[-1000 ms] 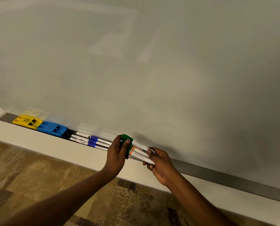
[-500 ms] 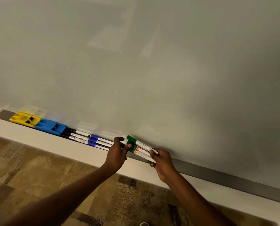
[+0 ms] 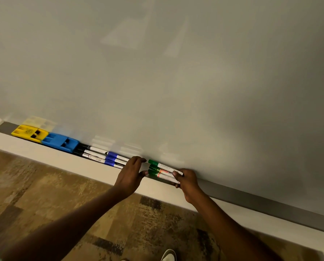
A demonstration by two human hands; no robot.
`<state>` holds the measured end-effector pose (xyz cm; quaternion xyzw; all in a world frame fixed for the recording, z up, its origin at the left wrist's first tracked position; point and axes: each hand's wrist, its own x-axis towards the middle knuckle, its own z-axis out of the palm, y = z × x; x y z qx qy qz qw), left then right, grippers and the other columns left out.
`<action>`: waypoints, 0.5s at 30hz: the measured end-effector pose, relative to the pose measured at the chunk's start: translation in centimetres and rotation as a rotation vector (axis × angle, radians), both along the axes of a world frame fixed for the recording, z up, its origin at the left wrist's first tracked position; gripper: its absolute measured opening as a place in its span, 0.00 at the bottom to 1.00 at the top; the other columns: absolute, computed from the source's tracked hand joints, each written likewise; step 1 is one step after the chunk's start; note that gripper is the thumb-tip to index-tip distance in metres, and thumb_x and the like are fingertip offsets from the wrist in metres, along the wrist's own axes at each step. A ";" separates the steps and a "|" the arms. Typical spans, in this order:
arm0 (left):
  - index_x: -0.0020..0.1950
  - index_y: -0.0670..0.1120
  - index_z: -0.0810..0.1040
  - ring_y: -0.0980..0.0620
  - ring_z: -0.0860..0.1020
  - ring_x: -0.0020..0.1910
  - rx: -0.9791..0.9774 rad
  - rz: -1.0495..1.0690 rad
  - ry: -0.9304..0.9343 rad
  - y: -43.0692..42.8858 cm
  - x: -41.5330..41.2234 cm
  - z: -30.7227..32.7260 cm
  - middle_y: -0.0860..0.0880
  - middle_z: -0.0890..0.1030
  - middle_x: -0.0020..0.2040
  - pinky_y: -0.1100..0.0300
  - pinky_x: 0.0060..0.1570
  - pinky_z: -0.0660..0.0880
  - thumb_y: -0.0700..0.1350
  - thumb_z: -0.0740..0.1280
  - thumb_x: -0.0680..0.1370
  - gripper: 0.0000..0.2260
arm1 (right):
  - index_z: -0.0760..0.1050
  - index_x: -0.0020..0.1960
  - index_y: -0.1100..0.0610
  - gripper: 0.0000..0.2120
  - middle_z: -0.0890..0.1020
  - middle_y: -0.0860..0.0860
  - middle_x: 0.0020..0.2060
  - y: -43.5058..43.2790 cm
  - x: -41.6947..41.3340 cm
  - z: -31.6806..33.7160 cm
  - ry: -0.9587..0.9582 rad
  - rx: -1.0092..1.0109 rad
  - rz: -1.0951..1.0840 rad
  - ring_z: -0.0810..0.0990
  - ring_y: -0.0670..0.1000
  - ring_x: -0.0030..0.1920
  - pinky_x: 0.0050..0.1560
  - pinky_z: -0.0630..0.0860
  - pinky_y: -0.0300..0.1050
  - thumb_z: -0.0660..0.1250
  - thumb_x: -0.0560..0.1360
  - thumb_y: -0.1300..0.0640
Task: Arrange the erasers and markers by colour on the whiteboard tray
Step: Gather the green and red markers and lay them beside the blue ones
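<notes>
Below me, in the head view, I see a pale whiteboard (image 3: 176,81) filling most of the frame, with a grey tray (image 3: 261,202) running along its lower edge from upper left to lower right.

At the far left of the tray lies a yellow eraser (image 3: 29,133), and touching its right end is a blue eraser (image 3: 60,142). Just right of that lie three black-capped markers (image 3: 93,153) side by side, followed end to end by three blue-capped markers (image 3: 116,160).

My left hand (image 3: 130,176) rests over the tray's front lip, covering the right ends of the blue-capped markers. Its fingers are spread, with the index finger reaching toward the board and the thumb pointing right; the thumb tip sits just beside the caps of the green markers (image 3: 162,171), and I cannot tell whether it touches them.

Those three green-capped markers lie side by side in the tray, caps pointing left, between my two hands. My right hand (image 3: 187,182) is closed around their right ends, thumb on top and fingers underneath at the front.

A patterned brown carpet (image 3: 44,194) shows below the tray, and the toe of a white shoe (image 3: 168,255) appears at the bottom edge.
</notes>
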<state>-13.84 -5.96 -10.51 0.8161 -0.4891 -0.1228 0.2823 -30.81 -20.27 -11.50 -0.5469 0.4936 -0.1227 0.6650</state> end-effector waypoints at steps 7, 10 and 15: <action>0.62 0.41 0.76 0.40 0.78 0.54 0.055 -0.114 -0.243 0.2 0.9 -1.4 0.41 0.80 0.58 0.49 0.50 0.76 0.42 0.74 0.72 0.20 | 0.78 0.54 0.65 0.08 0.82 0.61 0.49 0.6 1.3 -0.5 0.041 -0.007 0.024 0.81 0.59 0.46 0.33 0.75 0.42 0.65 0.77 0.64; 0.59 0.42 0.77 0.40 0.80 0.51 0.073 -0.165 -0.312 0.5 1.3 -1.9 0.41 0.81 0.56 0.49 0.47 0.77 0.40 0.76 0.69 0.20 | 0.78 0.54 0.65 0.08 0.82 0.61 0.49 0.7 1.7 -0.6 0.060 -0.030 0.039 0.81 0.57 0.43 0.32 0.75 0.42 0.66 0.77 0.63; 0.61 0.43 0.75 0.42 0.80 0.51 0.115 -0.226 -0.384 0.5 2.0 -2.9 0.42 0.81 0.57 0.50 0.48 0.77 0.42 0.75 0.70 0.20 | 0.78 0.54 0.62 0.08 0.83 0.58 0.48 1.2 2.4 -0.7 0.103 -0.077 0.030 0.81 0.54 0.43 0.31 0.76 0.40 0.67 0.76 0.62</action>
